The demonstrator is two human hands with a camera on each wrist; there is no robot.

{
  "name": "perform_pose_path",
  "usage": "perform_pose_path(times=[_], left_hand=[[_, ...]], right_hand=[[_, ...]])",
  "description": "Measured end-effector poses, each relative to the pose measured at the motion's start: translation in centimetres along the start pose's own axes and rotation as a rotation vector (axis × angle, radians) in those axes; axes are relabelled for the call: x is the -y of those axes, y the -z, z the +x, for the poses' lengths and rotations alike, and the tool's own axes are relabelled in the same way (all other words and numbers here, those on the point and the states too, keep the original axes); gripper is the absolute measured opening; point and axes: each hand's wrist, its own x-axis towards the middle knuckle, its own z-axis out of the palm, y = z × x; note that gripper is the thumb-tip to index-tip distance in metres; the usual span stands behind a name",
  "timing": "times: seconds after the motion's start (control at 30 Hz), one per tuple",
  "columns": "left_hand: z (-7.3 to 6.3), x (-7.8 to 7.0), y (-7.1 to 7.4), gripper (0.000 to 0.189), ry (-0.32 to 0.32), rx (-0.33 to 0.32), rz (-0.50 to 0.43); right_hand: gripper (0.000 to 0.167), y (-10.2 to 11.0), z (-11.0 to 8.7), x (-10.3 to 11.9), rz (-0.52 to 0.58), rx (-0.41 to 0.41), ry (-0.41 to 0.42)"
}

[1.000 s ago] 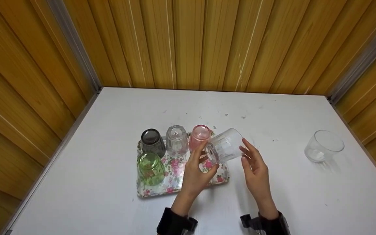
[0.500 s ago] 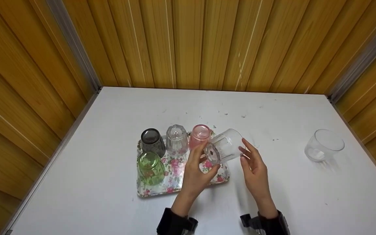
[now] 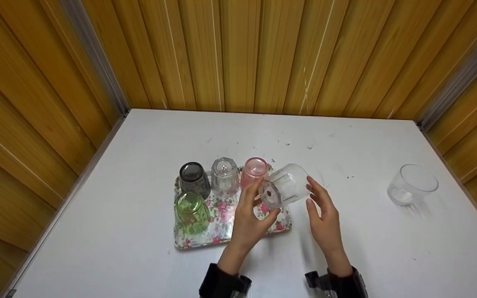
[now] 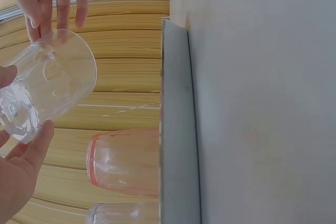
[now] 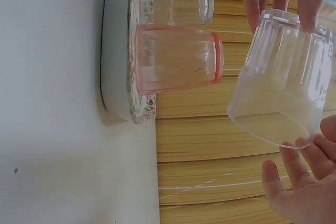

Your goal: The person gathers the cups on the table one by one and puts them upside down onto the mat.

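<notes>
A clear drinking glass [image 3: 290, 184] is held in the air, tilted, its thick base toward the left and its mouth toward the right. My left hand [image 3: 249, 219] grips the base between thumb and fingers, as the left wrist view shows with the glass [image 4: 58, 85]. My right hand [image 3: 325, 221] is at the mouth end, fingertips touching the rim and thumb apart from the glass. In the right wrist view those fingers [image 5: 296, 174] lie along the rim of the glass [image 5: 278, 87]. Just behind the left hand stands an upside-down pink glass [image 3: 255, 169].
A floral tray [image 3: 222, 236] carries upside-down glasses: a dark grey glass [image 3: 194, 180], a faceted clear glass [image 3: 224, 176], a green glass [image 3: 192, 213] and the pink one. At the right, another clear glass [image 3: 410, 186] stands upright on the white table [image 3: 110, 198]. Wood-patterned walls surround the table.
The held glass has turned slightly, so more of its base faces the head camera. Both hands stay in nearly the same place; the other glasses have not moved.
</notes>
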Motion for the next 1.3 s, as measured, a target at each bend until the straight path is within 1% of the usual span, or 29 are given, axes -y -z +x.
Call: perform_pose_path(times=[0.13,0.33,0.5,0.67,1.03,1.17,1.3], left_hand=[[-0.04,0.02,-0.02,0.079,-0.008,-0.008,-0.008],[-0.13,0.03,0.0,0.08,-0.032,-0.026,0.01],[-0.04,-0.05,0.03,0.08,-0.054,-0.035,0.027],[-0.03,0.11,0.0,0.08,-0.087,-0.049,0.056],[0.04,0.24,0.04,0.079,-0.156,-0.083,0.14],[0.01,0.24,0.03,0.079,-0.167,-0.084,0.147],[-0.04,0.26,0.09,0.078,-0.168,-0.078,0.133]], right_hand=[[0.045,-0.01,-0.03,0.0,-0.017,-0.002,-0.014],[0.045,-0.1,-0.12,-0.08,-0.042,0.004,-0.015],[0.045,-0.14,-0.16,-0.07,-0.034,0.005,-0.052],[0.046,-0.24,-0.18,-0.18,-0.045,0.015,-0.078],[0.046,-0.44,-0.2,-0.21,-0.057,0.023,-0.088],[0.045,-0.41,-0.29,-0.14,-0.064,0.037,-0.104],[0.044,-0.42,-0.4,-0.12,-0.072,0.056,-0.123]])
